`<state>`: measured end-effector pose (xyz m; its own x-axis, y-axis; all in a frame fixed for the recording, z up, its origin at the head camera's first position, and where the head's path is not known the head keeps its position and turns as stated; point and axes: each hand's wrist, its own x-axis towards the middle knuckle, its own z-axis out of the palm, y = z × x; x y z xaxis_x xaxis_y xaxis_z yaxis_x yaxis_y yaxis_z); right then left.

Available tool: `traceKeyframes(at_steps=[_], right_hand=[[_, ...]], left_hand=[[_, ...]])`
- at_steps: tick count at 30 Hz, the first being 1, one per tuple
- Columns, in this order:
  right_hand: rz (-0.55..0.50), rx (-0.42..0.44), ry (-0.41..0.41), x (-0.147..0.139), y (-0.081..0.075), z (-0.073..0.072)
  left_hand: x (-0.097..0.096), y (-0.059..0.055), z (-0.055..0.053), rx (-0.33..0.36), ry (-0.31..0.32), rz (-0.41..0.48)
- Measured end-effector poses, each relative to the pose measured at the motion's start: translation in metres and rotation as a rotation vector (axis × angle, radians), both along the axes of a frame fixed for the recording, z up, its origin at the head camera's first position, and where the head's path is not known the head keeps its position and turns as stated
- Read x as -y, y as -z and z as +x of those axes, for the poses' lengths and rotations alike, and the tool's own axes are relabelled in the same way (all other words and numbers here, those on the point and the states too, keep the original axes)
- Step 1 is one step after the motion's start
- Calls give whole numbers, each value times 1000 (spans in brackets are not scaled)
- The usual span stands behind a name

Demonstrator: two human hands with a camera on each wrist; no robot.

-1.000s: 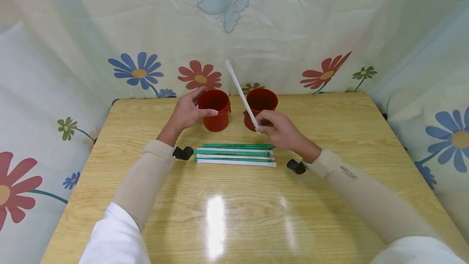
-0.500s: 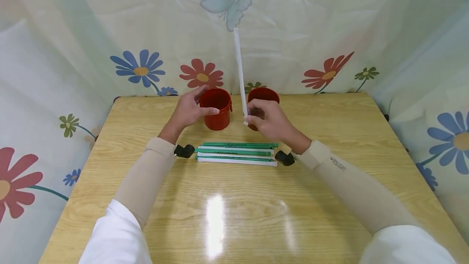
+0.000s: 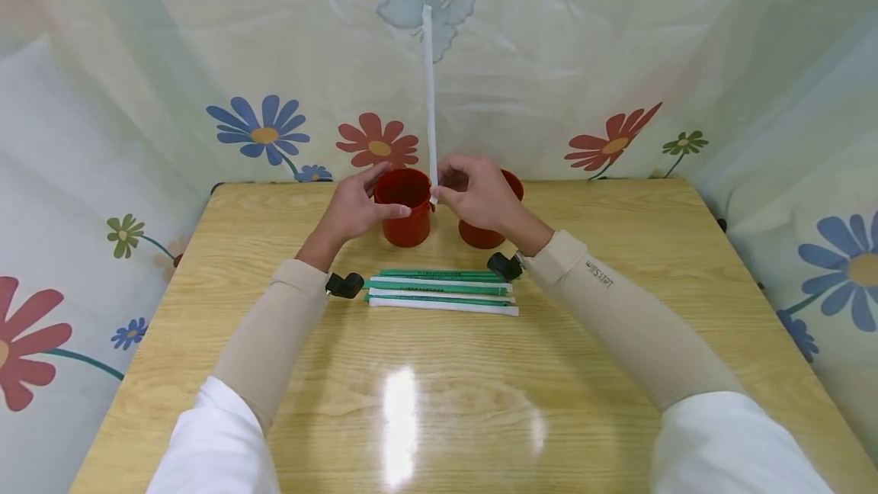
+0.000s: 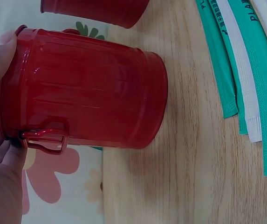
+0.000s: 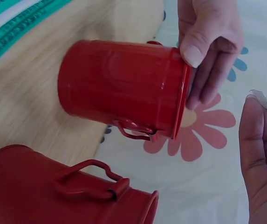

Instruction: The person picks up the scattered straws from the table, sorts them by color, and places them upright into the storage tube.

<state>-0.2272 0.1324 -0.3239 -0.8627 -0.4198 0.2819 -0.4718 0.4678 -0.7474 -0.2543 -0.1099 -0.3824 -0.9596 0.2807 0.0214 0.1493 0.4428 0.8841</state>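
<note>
1. My right hand (image 3: 473, 189) pinches a white-wrapped stick (image 3: 430, 97) near its lower end, thumb against fingers; the stick stands almost upright — its top points to twelve o'clock, in front of the pale blue butterfly (image 3: 461, 10) on the curtain (image 3: 549, 44)

2. My left hand (image 3: 353, 208) grips the left red bucket (image 3: 406, 227) at its rim, coming in from nine o'clock, with the thumb over the near edge at six and the fingers reaching round toward eleven

3. That bucket stands upright on the wooden table (image 3: 343, 387); in the head view the pinched end of the stick sits just beside its rim at three o'clock, while the right wrist view shows a gap between the two

4. The right red bucket (image 3: 480, 236) stands upright at three o'clock from the left one, well clear of it, and my right hand hides part of its rim

5. At six o'clock from both buckets lies a row of green and white wrapped sticks (image 3: 439, 290), side by side, running from nine to three — dark print shows on the green wrappers

6. A small red handle (image 4: 42, 133) shows on the left bucket's side in the left wrist view, close to my fingers

7. Behind everything, toward twelve, a red flower (image 3: 379, 147) is printed on the curtain, with a blue flower (image 3: 264, 135) at its nine o'clock
</note>
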Motion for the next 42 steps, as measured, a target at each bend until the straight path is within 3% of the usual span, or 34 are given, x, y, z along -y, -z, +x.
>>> traceKeyframes(at_steps=[9,23,36,42], right_hand=[[-36,63,24,15,-1,-20],[63,113,64,31,3,-37],[104,185,90,35,3,-41],[128,216,115,29,8,-36]], left_hand=[[0,0,-2,25,14,34],[0,1,-2,20,23,39],[-1,0,-3,44,21,55],[-1,1,-5,41,16,43]])
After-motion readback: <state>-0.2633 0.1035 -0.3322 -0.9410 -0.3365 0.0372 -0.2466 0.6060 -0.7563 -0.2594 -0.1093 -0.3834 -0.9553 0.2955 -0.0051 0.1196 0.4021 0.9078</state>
